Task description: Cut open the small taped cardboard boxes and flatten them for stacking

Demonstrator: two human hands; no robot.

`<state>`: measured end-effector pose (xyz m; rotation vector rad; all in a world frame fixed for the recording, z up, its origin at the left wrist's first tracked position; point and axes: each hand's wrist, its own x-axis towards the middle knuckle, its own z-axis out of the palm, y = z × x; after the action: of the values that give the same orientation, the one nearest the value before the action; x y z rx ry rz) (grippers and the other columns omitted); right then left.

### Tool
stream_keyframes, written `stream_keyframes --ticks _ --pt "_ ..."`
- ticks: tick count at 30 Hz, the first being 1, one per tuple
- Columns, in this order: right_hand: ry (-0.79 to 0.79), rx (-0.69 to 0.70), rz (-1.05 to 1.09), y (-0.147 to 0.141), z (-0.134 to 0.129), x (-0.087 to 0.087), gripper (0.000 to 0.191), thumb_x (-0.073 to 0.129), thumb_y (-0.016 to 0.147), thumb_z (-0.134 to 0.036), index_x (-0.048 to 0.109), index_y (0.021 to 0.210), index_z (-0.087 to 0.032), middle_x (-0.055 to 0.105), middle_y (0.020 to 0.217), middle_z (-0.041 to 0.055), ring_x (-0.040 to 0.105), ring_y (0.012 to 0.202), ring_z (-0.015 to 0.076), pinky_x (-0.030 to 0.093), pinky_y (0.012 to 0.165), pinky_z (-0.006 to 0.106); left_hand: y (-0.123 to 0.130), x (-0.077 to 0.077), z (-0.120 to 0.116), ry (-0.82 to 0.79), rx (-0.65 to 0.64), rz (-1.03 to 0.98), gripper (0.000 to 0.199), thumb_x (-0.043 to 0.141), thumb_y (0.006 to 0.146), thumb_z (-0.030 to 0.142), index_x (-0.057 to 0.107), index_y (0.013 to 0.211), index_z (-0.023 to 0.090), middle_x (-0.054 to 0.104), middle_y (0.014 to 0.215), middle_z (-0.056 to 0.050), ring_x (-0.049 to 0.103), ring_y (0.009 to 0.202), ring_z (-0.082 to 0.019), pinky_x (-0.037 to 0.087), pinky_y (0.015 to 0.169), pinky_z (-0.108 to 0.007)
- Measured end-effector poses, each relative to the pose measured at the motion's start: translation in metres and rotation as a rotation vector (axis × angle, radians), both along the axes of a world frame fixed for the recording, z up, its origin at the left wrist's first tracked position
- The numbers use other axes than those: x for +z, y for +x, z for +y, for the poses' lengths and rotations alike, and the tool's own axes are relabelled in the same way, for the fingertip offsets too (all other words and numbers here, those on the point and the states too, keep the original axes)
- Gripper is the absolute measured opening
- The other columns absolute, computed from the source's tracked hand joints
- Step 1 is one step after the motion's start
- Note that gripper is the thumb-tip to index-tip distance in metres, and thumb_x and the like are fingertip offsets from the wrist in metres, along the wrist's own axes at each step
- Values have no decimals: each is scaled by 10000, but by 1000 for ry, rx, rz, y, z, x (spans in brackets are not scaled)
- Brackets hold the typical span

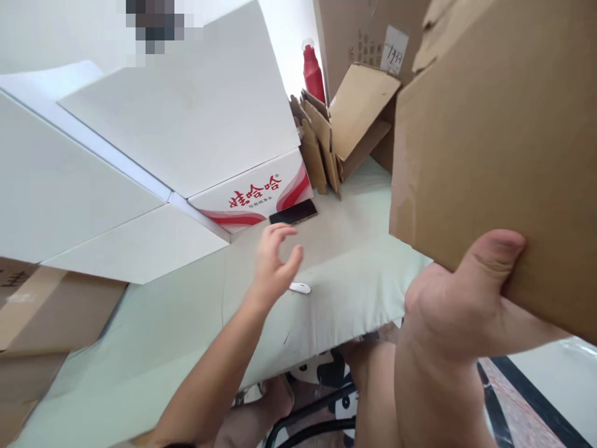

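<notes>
My right hand (471, 305) grips the lower edge of a brown cardboard box (494, 162), thumb on its near face; the other fingers are mostly behind it. The box is lifted at the right of the view. My left hand (276, 264) hangs over the cloth-covered table (186, 323) with its fingers apart and curved, holding nothing. Just beyond its fingertips a black phone (295, 213) lies against a white carton (252, 193) with red lettering. Beside the wrist lies a small white object (301, 287), rounded at its end and partly hidden by the hand.
White boxes (79, 180) fill the left side, with brown cartons (60, 311) nearer me. Behind the phone stand folded cardboard pieces (319, 146), an open-flapped cardboard piece (364, 106) and a red bottle (313, 73). A large carton (345, 37) rises behind. Black chair tubing (321, 429) shows below the table.
</notes>
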<state>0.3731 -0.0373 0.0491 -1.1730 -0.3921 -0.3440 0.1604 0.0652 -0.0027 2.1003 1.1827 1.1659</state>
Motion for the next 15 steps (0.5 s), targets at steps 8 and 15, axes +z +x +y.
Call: stream_keyframes --ticks 8,15 --pt "-148 -36 -83 19 -9 2 457 660 955 -254 605 1409 -263 673 1396 77 408 1531 361 420 1229 601 191 30 62 220 -243 548 256 603 873 206 719 1091 138 542 1411 -179 539 1344 -321 451 1164 -463" --pt "-237 -39 -57 30 -6 -3 461 651 975 -359 617 1409 -206 621 1458 124 426 1515 378 414 1221 630 261 34 119 110 -129 810 352 782 758 164 772 1109 141 269 1685 -178 136 1591 -481 250 1264 -589"
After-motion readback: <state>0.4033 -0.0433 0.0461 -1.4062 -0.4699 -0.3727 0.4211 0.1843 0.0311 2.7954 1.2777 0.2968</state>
